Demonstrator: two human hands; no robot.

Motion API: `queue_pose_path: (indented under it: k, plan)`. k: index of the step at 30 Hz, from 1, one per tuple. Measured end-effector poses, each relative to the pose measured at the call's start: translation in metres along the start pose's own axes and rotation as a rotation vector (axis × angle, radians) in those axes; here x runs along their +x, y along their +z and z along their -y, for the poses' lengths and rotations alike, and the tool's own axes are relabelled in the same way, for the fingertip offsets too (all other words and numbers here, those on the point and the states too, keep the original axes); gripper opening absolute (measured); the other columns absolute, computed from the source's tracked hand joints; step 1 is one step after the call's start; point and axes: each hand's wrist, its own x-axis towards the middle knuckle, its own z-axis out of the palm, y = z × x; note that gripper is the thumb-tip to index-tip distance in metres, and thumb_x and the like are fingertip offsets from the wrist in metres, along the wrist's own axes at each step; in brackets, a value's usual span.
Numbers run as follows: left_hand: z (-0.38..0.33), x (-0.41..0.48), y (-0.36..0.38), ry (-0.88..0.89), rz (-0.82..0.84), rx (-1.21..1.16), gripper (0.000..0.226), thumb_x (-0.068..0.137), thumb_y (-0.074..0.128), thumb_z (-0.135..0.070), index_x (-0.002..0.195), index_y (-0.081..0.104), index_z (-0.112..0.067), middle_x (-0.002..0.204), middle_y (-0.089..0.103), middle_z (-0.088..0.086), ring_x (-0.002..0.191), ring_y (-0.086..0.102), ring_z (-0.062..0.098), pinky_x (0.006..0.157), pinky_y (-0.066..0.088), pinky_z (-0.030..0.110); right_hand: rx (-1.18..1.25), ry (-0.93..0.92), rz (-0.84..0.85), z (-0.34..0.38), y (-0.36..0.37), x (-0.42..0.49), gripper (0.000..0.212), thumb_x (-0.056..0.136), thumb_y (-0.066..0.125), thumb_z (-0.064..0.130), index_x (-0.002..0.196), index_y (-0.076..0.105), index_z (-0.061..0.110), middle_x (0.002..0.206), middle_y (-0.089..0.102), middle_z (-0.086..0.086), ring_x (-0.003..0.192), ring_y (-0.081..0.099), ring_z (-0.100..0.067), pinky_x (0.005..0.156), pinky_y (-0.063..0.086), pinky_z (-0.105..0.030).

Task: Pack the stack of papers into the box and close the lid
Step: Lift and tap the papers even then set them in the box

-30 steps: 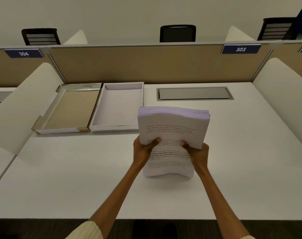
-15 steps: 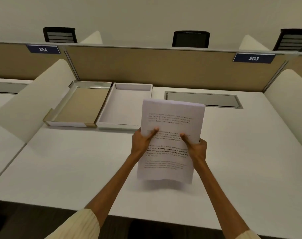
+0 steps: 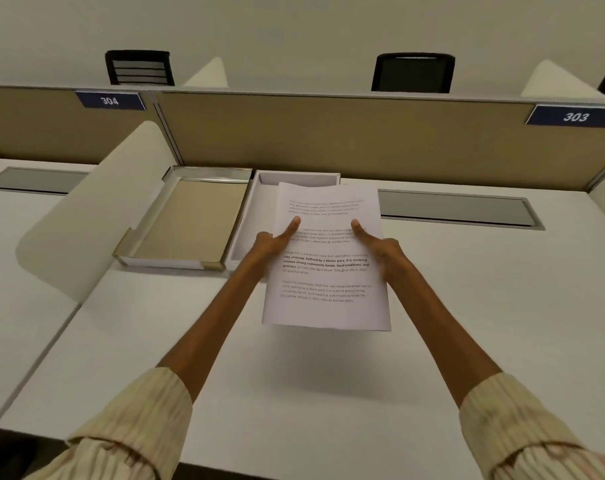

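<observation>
Being held flat above the desk (image 3: 467,341), the stack of papers (image 3: 325,265) is being carried by both hands, its far end overlapping the open white box (image 3: 249,216), with the left hand (image 3: 270,247) and right hand (image 3: 384,251) closed on its side edges, thumbs on top and the other fingers hidden beneath. Loose sheets are being steadied only by that pinch, so slippage or fanning is being risked. A corner is likely being endangered by the box's rim, since the stack is sitting right of the box, with the lid (image 3: 187,226) lying just beside.

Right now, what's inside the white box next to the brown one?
The white box looks empty where its floor shows, along its left side and far end. The stack of papers, held up by both hands, hides the rest.
</observation>
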Motion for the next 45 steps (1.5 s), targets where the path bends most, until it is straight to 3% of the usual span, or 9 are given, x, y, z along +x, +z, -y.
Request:
queue_pose_path:
  k: [3, 6, 10, 13, 17, 24, 30, 38, 45]
  plan:
    - [-0.012, 0.03, -0.034, -0.042, 0.098, -0.055, 0.048, 0.078, 0.077, -0.048, 0.107, 0.065, -0.011, 0.097, 0.075, 0.008, 0.082, 0.073, 0.022, 0.061, 0.061, 0.031, -0.009, 0.03, -0.008, 0.013, 0.03, 0.031, 0.066, 0.06, 0.084, 0.056, 0.1, 0.065, 0.007, 0.091, 0.072, -0.008, 0.07, 0.071, -0.022, 0.045, 0.055, -0.027]
    - [-0.021, 0.065, -0.06, -0.07, 0.152, -0.027, 0.041, 0.079, 0.081, -0.018, 0.113, 0.065, -0.003, 0.114, 0.073, 0.016, 0.082, 0.073, 0.022, 0.063, 0.06, 0.031, -0.024, 0.054, -0.011, 0.024, 0.058, 0.063, 0.077, 0.06, 0.083, 0.057, 0.113, 0.063, 0.005, 0.106, 0.072, -0.012, 0.087, 0.071, -0.028, 0.075, 0.06, -0.041]
    - [-0.032, 0.116, -0.073, -0.122, 0.088, -0.003, 0.046, 0.082, 0.076, -0.005, 0.123, 0.059, 0.005, 0.126, 0.067, 0.021, 0.107, 0.068, 0.035, 0.093, 0.056, 0.046, -0.065, 0.103, 0.017, 0.036, 0.087, 0.099, 0.079, 0.067, 0.079, 0.056, 0.124, 0.058, 0.004, 0.117, 0.069, -0.015, 0.102, 0.068, -0.033, 0.094, 0.054, -0.05]
    - [-0.035, 0.152, -0.074, -0.152, 0.054, 0.016, 0.051, 0.083, 0.076, -0.006, 0.128, 0.055, 0.004, 0.129, 0.065, 0.02, 0.111, 0.066, 0.036, 0.1, 0.053, 0.05, -0.104, 0.124, 0.032, 0.04, 0.096, 0.125, 0.059, 0.076, 0.078, 0.042, 0.118, 0.06, 0.003, 0.118, 0.069, -0.016, 0.096, 0.07, -0.032, 0.092, 0.055, -0.05]
    - [-0.026, 0.183, -0.072, -0.173, 0.015, 0.017, 0.047, 0.083, 0.074, -0.004, 0.126, 0.055, 0.004, 0.131, 0.064, 0.02, 0.106, 0.067, 0.035, 0.09, 0.054, 0.046, -0.173, 0.131, 0.006, 0.039, 0.106, 0.151, 0.019, 0.082, 0.076, 0.018, 0.084, 0.059, 0.01, 0.105, 0.07, -0.011, 0.064, 0.067, -0.02, 0.076, 0.055, -0.042]
    - [-0.021, 0.219, -0.07, -0.169, 0.02, 0.003, 0.058, 0.081, 0.077, -0.004, 0.132, 0.05, 0.002, 0.131, 0.064, 0.019, 0.112, 0.067, 0.036, 0.088, 0.055, 0.047, -0.152, 0.12, -0.119, 0.031, 0.118, 0.18, 0.026, 0.081, 0.077, 0.014, 0.082, 0.052, 0.01, 0.087, 0.064, -0.008, 0.06, 0.065, -0.02, 0.07, 0.057, -0.041]
    - [-0.016, 0.235, -0.064, -0.151, 0.001, 0.05, 0.059, 0.081, 0.077, -0.006, 0.132, 0.049, -0.001, 0.133, 0.062, 0.018, 0.115, 0.065, 0.038, 0.097, 0.053, 0.053, -0.222, 0.079, -0.208, 0.019, 0.122, 0.192, 0.029, 0.082, 0.075, 0.021, 0.076, 0.047, 0.016, 0.093, 0.066, -0.009, 0.082, 0.071, -0.03, 0.084, 0.059, -0.046]
    - [0.004, 0.232, -0.06, -0.021, -0.099, 0.243, 0.048, 0.082, 0.078, -0.018, 0.119, 0.053, 0.001, 0.125, 0.066, 0.019, 0.106, 0.069, 0.037, 0.086, 0.057, 0.044, -0.426, -0.009, -0.293, 0.007, 0.129, 0.191, 0.029, 0.088, 0.068, 0.031, 0.1, 0.055, 0.008, 0.107, 0.069, -0.011, 0.087, 0.069, -0.029, 0.082, 0.057, -0.038]
    - [0.008, 0.221, -0.043, 0.086, -0.103, 0.49, 0.049, 0.103, 0.045, -0.023, 0.137, 0.038, 0.011, 0.141, 0.048, 0.028, 0.129, 0.051, 0.04, 0.104, 0.045, 0.043, -0.625, -0.012, -0.312, 0.011, 0.135, 0.185, 0.044, 0.092, 0.062, 0.033, 0.122, 0.052, 0.002, 0.124, 0.063, -0.015, 0.109, 0.064, -0.033, 0.091, 0.051, -0.039]
